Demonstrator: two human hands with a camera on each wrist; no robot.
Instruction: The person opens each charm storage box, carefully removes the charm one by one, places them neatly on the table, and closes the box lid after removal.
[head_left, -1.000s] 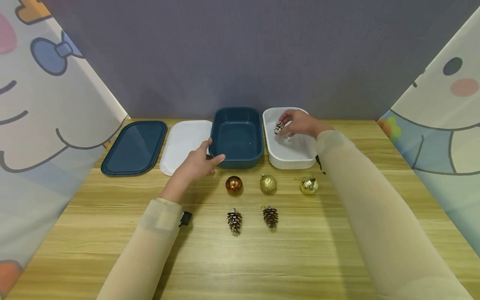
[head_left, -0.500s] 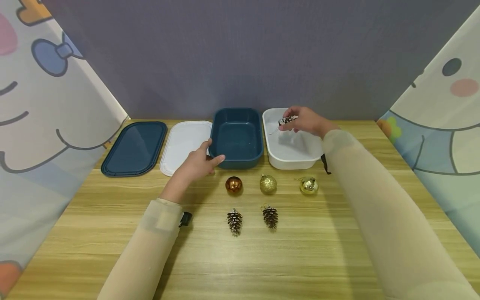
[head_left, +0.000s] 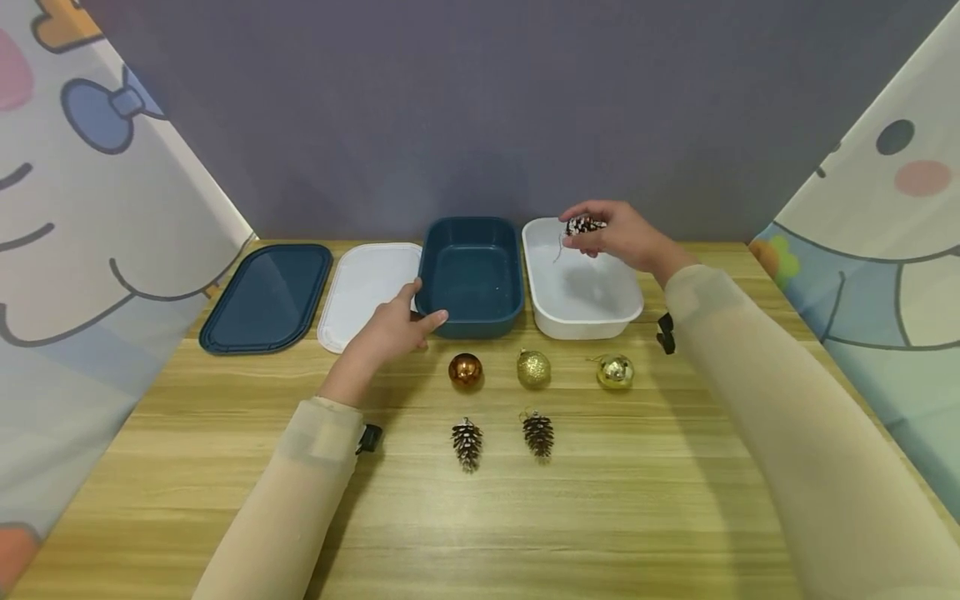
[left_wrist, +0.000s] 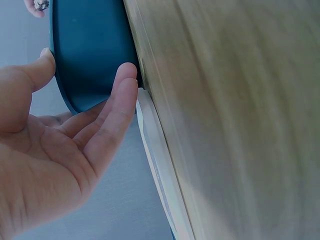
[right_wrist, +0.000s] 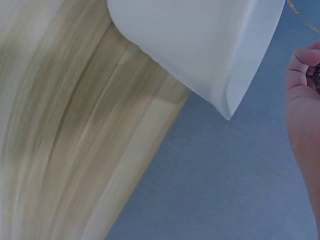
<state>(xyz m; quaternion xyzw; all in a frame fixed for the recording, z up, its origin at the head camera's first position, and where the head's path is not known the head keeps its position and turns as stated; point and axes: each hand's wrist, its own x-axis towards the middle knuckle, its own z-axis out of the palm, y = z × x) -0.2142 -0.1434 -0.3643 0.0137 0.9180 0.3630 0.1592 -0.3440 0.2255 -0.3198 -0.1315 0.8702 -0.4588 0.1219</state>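
In the head view my right hand (head_left: 628, 237) grips a frosted pinecone (head_left: 583, 225) above the white bin (head_left: 588, 328); a thin cord hangs from it. At the right edge of the right wrist view, only a sliver of this pinecone shows in the curled fingers. My left hand (head_left: 392, 335) is at the near left corner of the dark blue bin (head_left: 480, 328). In the left wrist view its thumb touches the rim, while its fairly straight fingers lie along the outer wall. Two brown pinecones (head_left: 467, 444) (head_left: 538, 435) lie in front of the bins.
Between the bins and the two pinecones sit a copper ball (head_left: 465, 371), a gold glitter ball (head_left: 533, 369) and a shiny gold ball (head_left: 615, 372). A white lid (head_left: 367, 292) and a dark blue lid (head_left: 268, 296) lie at left. A grey wall (head_left: 480, 108) stands behind.
My right hand has lifted the frosted pinecone up and right, from inside the white bin to above it. The pinecone has turned from upright to sideways. My left hand stays at the blue bin.
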